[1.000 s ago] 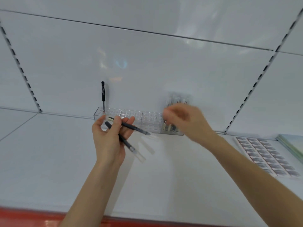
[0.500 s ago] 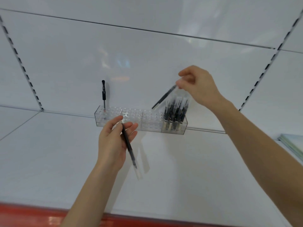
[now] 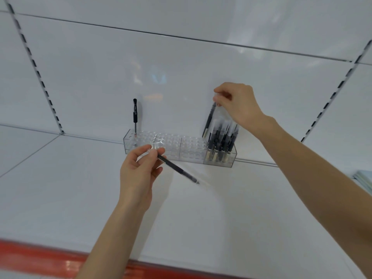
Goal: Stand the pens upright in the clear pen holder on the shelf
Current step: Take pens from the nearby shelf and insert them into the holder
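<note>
A pen (image 3: 209,119) is pinched at its top by the right hand (image 3: 235,103), tilted over the filled right end of the holder (image 3: 167,150) at the shelf's (image 3: 80,198) back edge, and a second pen (image 3: 177,171) is gripped by the left hand (image 3: 138,174); insertion is judged in hand, so straightening over a free hole is called for next.

White back panel (image 3: 181,77), black slotted uprights (image 3: 333,95), red front strip (image 3: 40,256), pale booklets (image 3: 364,180)

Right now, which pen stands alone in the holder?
The black pen at the clear pen holder's left end; the other standing pens are bunched at its right end.
</note>
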The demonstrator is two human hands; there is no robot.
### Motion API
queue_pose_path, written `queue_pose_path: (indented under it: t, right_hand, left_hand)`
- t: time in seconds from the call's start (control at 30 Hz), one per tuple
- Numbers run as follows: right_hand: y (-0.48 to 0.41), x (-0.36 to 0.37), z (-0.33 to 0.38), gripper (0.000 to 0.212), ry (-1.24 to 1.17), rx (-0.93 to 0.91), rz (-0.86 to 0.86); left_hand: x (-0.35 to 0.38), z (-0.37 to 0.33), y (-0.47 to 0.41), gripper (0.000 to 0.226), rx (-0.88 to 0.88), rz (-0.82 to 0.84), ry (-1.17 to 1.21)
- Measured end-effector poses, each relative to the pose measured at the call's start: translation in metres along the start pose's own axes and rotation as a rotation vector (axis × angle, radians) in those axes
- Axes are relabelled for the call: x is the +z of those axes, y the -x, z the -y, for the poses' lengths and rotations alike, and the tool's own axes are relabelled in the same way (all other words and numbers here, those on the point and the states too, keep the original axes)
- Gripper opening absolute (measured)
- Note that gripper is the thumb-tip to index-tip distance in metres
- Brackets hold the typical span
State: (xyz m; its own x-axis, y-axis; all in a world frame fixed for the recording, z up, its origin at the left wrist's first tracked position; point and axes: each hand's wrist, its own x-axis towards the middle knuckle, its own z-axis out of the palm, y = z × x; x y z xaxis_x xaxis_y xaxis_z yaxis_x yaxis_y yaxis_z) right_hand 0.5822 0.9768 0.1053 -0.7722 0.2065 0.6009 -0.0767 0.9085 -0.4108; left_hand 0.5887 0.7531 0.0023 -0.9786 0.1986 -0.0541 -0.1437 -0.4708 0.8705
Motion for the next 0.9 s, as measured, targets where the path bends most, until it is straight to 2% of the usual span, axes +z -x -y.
queue_pose_path:
  t: [0.13, 0.57, 0.7, 0.9]
  right_hand:
    - [-0.001, 0.004, -0.002, 0.018, 0.042, 0.006, 0.086]
    - [-0.018, 0.005, 0.002, 0.019, 0.289, -0.003, 0.166]
    - [-0.012, 0.013, 0.001, 0.021, 0.292, 0.073, 0.241]
    - [0.001, 0.017, 0.002, 0.021, 0.297, 0.058, 0.178]
  left_hand:
    - [-0.001, 0.000, -0.001, 0.009, -0.001, -0.010, 0.025]
    - [-0.004, 0.001, -0.002, 0.006, -0.011, -0.032, 0.060]
    - [-0.004, 0.001, -0.001, 0.006, -0.015, -0.031, 0.069]
    - [-0.005, -0.001, 0.000, 0.006, -0.017, -0.051, 0.083]
